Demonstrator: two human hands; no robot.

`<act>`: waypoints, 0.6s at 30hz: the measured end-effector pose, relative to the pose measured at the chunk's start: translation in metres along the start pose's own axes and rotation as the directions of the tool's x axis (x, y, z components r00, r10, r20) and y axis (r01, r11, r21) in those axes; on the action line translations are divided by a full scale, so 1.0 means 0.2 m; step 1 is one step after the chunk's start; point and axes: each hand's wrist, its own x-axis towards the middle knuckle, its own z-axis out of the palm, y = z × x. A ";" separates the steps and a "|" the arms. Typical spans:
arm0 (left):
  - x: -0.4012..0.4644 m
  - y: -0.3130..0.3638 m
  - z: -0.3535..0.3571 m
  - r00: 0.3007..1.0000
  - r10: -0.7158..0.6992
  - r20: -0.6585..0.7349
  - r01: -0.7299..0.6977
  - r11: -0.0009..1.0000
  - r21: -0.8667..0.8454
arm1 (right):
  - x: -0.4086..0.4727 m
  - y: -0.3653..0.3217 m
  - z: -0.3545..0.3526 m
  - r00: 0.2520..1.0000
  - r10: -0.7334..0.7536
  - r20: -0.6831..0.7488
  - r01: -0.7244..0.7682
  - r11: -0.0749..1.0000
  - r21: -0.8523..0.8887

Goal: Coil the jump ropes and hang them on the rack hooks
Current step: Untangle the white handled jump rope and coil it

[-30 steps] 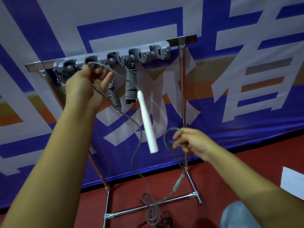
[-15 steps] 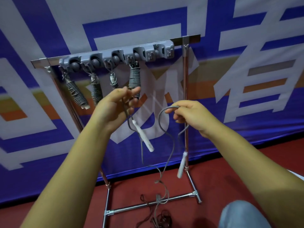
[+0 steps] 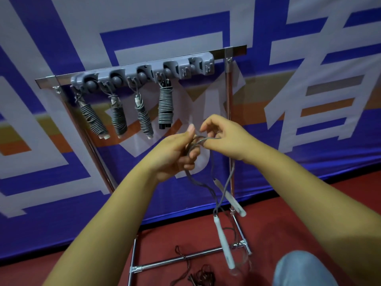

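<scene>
Head view, frame centre: both my left hand (image 3: pixel 175 153) and right hand (image 3: pixel 222 137) pinch the limp, light grey jump rope (image 3: pixel 198 141) by its cord, handles (image 3: pixel 224 244) dangling.

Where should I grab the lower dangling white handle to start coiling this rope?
Probably mid-shaft of the lower white handle, reaching from the right: it hangs near-vertical on the grey rope, free all round. Both the left hand and right hand hold rope.

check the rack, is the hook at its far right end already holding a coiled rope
No, the rightmost hook on the rack is bare; four coiled ropes hang left of it.
</scene>
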 end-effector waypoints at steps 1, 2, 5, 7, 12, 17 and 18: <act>0.00 0.01 -0.01 1.000 0.026 0.009 -0.027 1.000 0.012 | -0.01 0.02 -0.01 0.999 0.011 0.035 -0.012 1.000 0.009; -0.01 0.02 -0.01 0.999 0.052 0.014 -0.052 0.998 0.025 | -0.02 0.04 -0.02 0.995 0.029 0.100 -0.030 1.000 0.007; -0.01 0.05 -0.04 0.991 0.135 0.017 -0.136 0.989 0.060 | -0.06 0.11 0.01 0.920 0.173 0.352 -0.164 0.985 -0.056; -0.01 0.07 -0.07 0.982 0.185 -0.029 -0.183 0.982 0.051 | -0.09 0.19 0.04 0.891 0.248 0.380 -0.237 0.968 -0.077; -0.05 0.09 -0.20 0.956 0.201 -0.212 -0.205 0.979 0.000 | -0.13 0.28 0.02 0.933 0.255 0.254 -0.285 0.955 0.087; -0.08 0.08 -0.28 0.893 0.270 -0.361 -0.276 0.960 0.035 | -0.14 0.28 0.01 0.912 0.206 0.355 -0.241 0.969 0.057; -0.08 0.08 -0.29 0.868 0.278 -0.411 -0.294 0.955 0.025 | -0.15 0.29 0.01 0.893 0.204 0.401 -0.260 0.961 0.091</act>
